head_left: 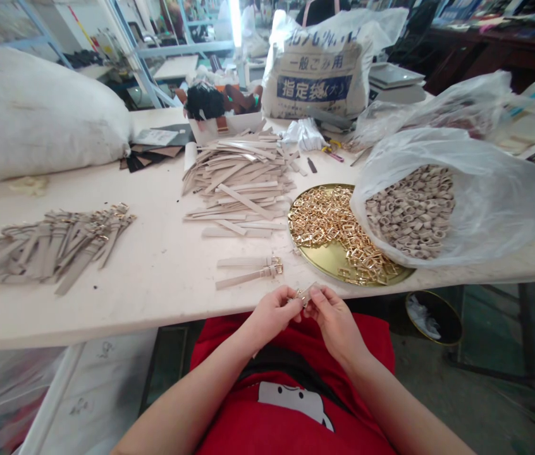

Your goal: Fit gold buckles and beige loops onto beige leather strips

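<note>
Just above the table's near edge, my left hand (272, 314) and my right hand (334, 323) pinch a small gold metal buckle (304, 295) between their fingertips. Closest to my hands lie a pair of beige leather straps with gold buckles (248, 272). To the right, a round brass tray (327, 262) carries a heap of gold buckles (329, 221). Beside it, a clear plastic bag (485, 208) holds several beige leather loops (410, 212). Loose beige straps (239, 183) are piled beyond, and buckled straps (54, 248) lie in a pile at the left.
The white table's (153, 297) near edge runs just ahead of my hands. A large white sack (35, 114) lies at the far left, and a printed white bag (319, 69) stands at the back. A round bin (433, 317) sits on the floor at the right.
</note>
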A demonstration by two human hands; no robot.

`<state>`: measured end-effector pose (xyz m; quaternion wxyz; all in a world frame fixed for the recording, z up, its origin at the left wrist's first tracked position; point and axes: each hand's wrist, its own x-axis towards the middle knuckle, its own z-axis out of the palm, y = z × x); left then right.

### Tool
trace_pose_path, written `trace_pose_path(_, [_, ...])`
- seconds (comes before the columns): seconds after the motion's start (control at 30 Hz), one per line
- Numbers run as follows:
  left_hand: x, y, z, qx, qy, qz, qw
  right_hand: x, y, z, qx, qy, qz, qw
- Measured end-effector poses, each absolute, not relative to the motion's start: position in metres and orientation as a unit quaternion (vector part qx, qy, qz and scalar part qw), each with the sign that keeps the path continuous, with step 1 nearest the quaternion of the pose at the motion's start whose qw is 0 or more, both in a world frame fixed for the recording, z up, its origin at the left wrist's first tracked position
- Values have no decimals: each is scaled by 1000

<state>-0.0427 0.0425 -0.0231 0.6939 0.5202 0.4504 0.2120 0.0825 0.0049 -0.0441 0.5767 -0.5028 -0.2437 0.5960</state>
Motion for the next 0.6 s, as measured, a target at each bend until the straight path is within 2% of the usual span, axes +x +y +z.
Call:
trace_pose_path(0.3, [-40,40,-18,526,470,205,678,81,8,-47,-498,-238,605,573])
trace_pose_path(0.6, [-41,37,-17,532,463,217,675,89,11,-35,-405,-229,715,521])
